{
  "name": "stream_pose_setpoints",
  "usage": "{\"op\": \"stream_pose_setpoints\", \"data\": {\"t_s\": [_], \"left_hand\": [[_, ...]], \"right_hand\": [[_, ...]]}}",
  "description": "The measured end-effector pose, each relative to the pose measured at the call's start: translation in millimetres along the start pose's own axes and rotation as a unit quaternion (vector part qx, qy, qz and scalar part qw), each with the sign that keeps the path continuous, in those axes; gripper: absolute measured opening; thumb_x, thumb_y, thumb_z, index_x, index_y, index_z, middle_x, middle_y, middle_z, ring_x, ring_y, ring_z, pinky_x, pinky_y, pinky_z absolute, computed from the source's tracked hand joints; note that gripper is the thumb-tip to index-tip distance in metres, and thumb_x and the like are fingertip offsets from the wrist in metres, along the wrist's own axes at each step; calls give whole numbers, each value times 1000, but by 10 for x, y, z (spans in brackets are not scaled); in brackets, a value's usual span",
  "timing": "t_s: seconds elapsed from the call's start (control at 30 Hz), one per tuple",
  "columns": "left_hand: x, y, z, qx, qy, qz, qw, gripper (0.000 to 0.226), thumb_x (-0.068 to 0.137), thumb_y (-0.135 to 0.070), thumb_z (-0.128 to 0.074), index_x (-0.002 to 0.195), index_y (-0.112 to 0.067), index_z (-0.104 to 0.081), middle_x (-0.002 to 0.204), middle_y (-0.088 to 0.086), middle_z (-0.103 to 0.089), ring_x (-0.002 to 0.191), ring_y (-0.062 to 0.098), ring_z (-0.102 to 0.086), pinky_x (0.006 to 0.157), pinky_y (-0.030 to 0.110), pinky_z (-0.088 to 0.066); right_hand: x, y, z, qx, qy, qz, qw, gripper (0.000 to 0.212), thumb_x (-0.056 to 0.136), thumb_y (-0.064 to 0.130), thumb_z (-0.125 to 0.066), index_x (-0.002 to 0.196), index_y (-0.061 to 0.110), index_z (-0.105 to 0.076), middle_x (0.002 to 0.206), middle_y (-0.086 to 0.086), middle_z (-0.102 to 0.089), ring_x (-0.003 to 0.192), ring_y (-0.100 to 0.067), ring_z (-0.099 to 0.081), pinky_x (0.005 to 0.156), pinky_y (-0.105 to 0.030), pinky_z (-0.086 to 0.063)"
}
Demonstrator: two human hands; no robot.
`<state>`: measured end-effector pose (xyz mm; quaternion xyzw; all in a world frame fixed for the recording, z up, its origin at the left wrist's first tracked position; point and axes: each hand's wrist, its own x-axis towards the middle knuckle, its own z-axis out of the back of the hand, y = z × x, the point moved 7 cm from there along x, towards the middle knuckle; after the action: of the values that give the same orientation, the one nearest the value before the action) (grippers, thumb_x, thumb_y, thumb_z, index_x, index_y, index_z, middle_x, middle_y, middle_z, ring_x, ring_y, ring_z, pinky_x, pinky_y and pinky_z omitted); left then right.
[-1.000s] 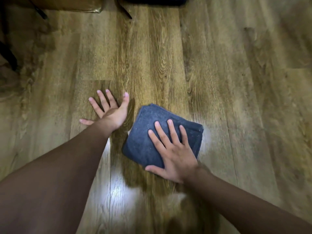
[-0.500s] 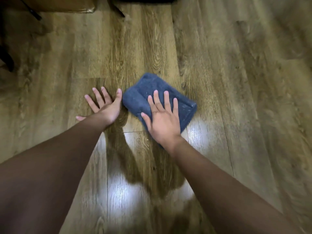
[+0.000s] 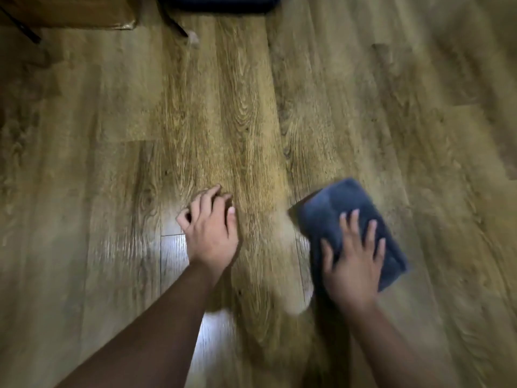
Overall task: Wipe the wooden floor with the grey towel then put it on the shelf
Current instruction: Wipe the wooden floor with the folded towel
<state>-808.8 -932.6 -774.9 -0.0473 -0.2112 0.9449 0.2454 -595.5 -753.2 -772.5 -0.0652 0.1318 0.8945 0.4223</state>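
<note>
The folded grey towel [image 3: 335, 211] lies flat on the wooden floor [image 3: 237, 107], right of centre. My right hand [image 3: 354, 259] presses down on its near half with straight, spread fingers. My left hand [image 3: 211, 228] rests on the bare boards to the left of the towel, a gap apart from it, fingers bent with the tips on the wood and nothing in them. The frame is blurred by motion. No shelf is in view.
A brown box-like object [image 3: 70, 9] and thin dark legs [image 3: 173, 22] stand at the top left edge. A dark item [image 3: 221, 2] sits at the top centre edge. Bright light glare shows on the boards near my left forearm.
My right hand has slid the towel to the right and nearer to me. My left hand's spread fingers have bent, and the gap between it and the towel has grown.
</note>
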Motion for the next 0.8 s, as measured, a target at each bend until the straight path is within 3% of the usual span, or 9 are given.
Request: {"op": "stream_pose_setpoints", "data": {"t_s": [0.07,0.17,0.3,0.37,0.47,0.6,0.7,0.8], "left_hand": [[-33,26,-75,31,-8,-26,999,34,96,-36,-43,119,-21,-63,139,-1,-54,132,22,-44,98,45,-27],[-6,56,-132,43,-21,-29,998,31,95,-34,-42,119,-23,-59,139,-2,-52,132,21,-43,98,46,-26],[-20,29,-132,54,-25,-43,997,29,95,-32,-41,119,-24,-57,139,-2,-51,134,22,-42,99,47,-27],[-12,30,-121,47,-26,-44,998,28,96,-32,-41,117,-24,-57,139,-1,-51,135,22,-42,99,47,-27],[-19,31,-99,18,-44,-34,998,24,96,-33,-39,110,-22,-56,136,-1,-55,131,24,-46,100,49,-28],[-35,37,-26,-34,-73,-31,996,25,95,-31,-39,107,-17,-56,127,4,-60,115,30,-55,96,46,-29],[-48,41,23,-56,-78,-24,995,26,95,-28,-39,109,-14,-56,126,6,-62,115,30,-56,97,45,-28],[-45,30,-4,-28,-57,-18,998,26,95,-31,-41,107,-15,-56,126,7,-59,116,31,-52,98,46,-26]], "right_hand": [[637,-168,182,20,-42,-79,996,67,101,56,-27,158,21,-22,168,0,-9,153,-35,-1,121,-58,-3],[1465,-160,323,32,-68,-130,989,68,101,56,-27,159,22,-18,168,1,-6,152,-37,3,120,-61,1],[1993,168,346,36,-70,-139,987,70,100,58,-25,159,22,-17,168,3,-2,151,-42,5,118,-65,1],[2003,425,318,29,-67,-97,993,69,100,57,-27,159,22,-18,168,4,-4,151,-42,3,118,-65,1],[1630,877,228,3,-55,27,998,66,101,55,-28,159,23,-19,168,3,-5,152,-40,1,119,-62,-1],[343,1173,-125,-13,-30,134,990,65,99,52,-36,156,22,-28,167,1,-16,152,-38,-6,119,-61,-8],[-472,897,-336,-21,4,166,986,68,97,52,-40,157,24,-26,167,4,-14,153,-35,-5,119,-60,-13],[-725,173,-297,-33,20,155,987,66,98,53,-36,158,28,-23,167,10,-8,154,-30,-4,122,-55,-10]]}}
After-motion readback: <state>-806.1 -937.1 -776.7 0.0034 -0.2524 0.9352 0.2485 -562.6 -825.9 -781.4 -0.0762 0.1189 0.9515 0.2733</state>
